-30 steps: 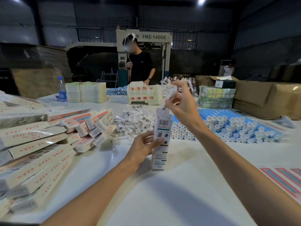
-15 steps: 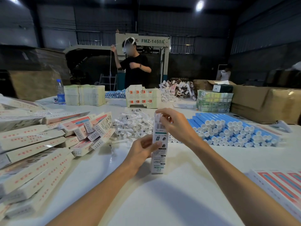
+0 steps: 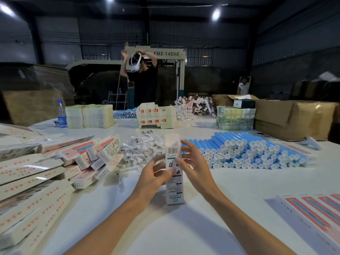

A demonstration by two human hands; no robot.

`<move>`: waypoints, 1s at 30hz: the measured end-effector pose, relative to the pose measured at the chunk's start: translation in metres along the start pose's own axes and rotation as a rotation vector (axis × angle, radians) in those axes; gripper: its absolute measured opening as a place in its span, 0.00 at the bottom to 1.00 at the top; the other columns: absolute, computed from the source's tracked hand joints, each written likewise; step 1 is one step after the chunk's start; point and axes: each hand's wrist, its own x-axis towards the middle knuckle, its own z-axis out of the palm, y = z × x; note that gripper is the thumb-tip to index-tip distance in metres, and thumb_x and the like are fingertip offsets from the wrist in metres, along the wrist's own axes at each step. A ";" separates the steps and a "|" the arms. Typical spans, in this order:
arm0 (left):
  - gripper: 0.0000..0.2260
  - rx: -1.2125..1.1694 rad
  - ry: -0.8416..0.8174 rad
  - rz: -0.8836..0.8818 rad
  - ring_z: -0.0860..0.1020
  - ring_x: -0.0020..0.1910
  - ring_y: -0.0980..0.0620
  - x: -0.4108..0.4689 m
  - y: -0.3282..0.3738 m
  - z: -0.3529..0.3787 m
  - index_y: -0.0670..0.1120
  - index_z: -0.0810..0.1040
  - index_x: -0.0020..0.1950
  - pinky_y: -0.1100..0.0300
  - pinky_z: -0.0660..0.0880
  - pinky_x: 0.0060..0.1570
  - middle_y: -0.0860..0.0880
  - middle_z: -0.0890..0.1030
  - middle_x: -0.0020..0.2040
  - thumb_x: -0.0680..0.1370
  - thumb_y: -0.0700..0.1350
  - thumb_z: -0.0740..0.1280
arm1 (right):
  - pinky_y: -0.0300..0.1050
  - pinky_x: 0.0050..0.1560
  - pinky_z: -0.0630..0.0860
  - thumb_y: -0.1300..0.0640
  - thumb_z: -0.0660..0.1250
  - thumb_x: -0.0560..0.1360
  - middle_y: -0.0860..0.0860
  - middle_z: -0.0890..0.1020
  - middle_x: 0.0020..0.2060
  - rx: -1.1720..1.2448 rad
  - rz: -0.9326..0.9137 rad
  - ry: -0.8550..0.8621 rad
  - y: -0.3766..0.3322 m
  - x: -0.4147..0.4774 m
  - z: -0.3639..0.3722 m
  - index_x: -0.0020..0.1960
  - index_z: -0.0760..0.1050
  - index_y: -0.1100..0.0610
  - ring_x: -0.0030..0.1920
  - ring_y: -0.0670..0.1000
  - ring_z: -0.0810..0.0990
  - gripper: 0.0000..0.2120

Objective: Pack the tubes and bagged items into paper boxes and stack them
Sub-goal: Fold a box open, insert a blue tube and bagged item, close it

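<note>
A tall white paper box (image 3: 173,173) with a barcode stands upright on the white table (image 3: 165,227), its top flap raised. My left hand (image 3: 153,178) holds its left side with curled fingers. My right hand (image 3: 191,166) holds its right side, thumb on the front face. Behind the box lie a heap of small clear bagged items (image 3: 141,150) and a pile of blue tubes with white caps (image 3: 248,151). Packed boxes (image 3: 55,162) are stacked and scattered at the left.
Flat printed cartons (image 3: 316,212) lie at the right front. Stacks of folded cartons (image 3: 88,116), a water bottle (image 3: 61,114) and brown cardboard boxes (image 3: 294,118) line the far side. A person in black (image 3: 143,83) stands behind the table, hands at a head strap.
My right hand has come down from the box's top opening to its right side. The top flap now stands up. The person behind has raised both hands to the head.
</note>
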 end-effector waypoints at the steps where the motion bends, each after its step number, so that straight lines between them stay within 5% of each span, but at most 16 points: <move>1: 0.31 -0.016 0.001 0.017 0.86 0.59 0.45 0.000 0.000 0.000 0.58 0.71 0.77 0.49 0.84 0.56 0.45 0.87 0.61 0.77 0.47 0.79 | 0.50 0.59 0.82 0.59 0.71 0.82 0.44 0.83 0.59 0.043 0.006 0.012 0.000 -0.001 0.001 0.73 0.72 0.48 0.57 0.50 0.84 0.22; 5: 0.36 0.094 -0.046 0.154 0.84 0.63 0.46 -0.001 0.004 -0.001 0.67 0.63 0.81 0.48 0.84 0.58 0.48 0.83 0.68 0.80 0.46 0.76 | 0.53 0.59 0.83 0.60 0.71 0.82 0.49 0.83 0.59 0.125 0.051 -0.011 -0.001 0.001 -0.003 0.73 0.73 0.48 0.55 0.52 0.84 0.22; 11: 0.36 0.186 -0.085 0.166 0.84 0.62 0.50 0.000 0.006 -0.002 0.71 0.63 0.80 0.53 0.84 0.58 0.50 0.86 0.62 0.82 0.43 0.75 | 0.49 0.58 0.81 0.61 0.71 0.81 0.51 0.82 0.61 0.111 0.022 -0.063 0.002 0.002 -0.008 0.68 0.77 0.49 0.55 0.52 0.84 0.17; 14: 0.35 0.231 -0.101 0.181 0.84 0.62 0.51 0.001 0.007 -0.006 0.69 0.63 0.81 0.56 0.84 0.56 0.51 0.86 0.63 0.81 0.46 0.75 | 0.50 0.59 0.81 0.60 0.71 0.81 0.52 0.80 0.60 0.075 0.008 -0.088 0.002 0.004 -0.009 0.67 0.78 0.52 0.56 0.54 0.83 0.15; 19: 0.36 0.297 -0.115 0.177 0.85 0.57 0.42 0.006 0.006 -0.012 0.62 0.62 0.82 0.43 0.82 0.61 0.48 0.87 0.61 0.79 0.50 0.77 | 0.42 0.55 0.80 0.59 0.70 0.82 0.51 0.79 0.58 -0.044 -0.055 -0.137 -0.002 0.007 -0.011 0.64 0.75 0.51 0.55 0.50 0.84 0.11; 23: 0.37 0.335 -0.118 0.184 0.86 0.54 0.45 0.006 0.008 -0.015 0.61 0.61 0.80 0.51 0.83 0.56 0.49 0.87 0.59 0.78 0.52 0.78 | 0.43 0.55 0.81 0.56 0.67 0.83 0.49 0.80 0.59 -0.122 -0.059 -0.161 -0.004 0.007 -0.009 0.63 0.74 0.51 0.57 0.48 0.82 0.10; 27: 0.36 0.327 -0.111 0.172 0.86 0.54 0.45 0.006 0.009 -0.016 0.62 0.62 0.79 0.51 0.84 0.56 0.49 0.87 0.58 0.77 0.52 0.78 | 0.43 0.55 0.81 0.48 0.65 0.85 0.46 0.84 0.56 -0.004 0.034 -0.162 -0.010 0.012 -0.008 0.62 0.76 0.50 0.57 0.48 0.84 0.09; 30: 0.37 0.340 -0.119 0.164 0.85 0.55 0.44 0.007 0.010 -0.016 0.60 0.62 0.79 0.46 0.82 0.60 0.49 0.87 0.58 0.77 0.52 0.78 | 0.46 0.53 0.82 0.50 0.63 0.86 0.49 0.85 0.54 0.115 0.029 -0.055 -0.017 0.023 -0.011 0.64 0.75 0.51 0.54 0.51 0.86 0.09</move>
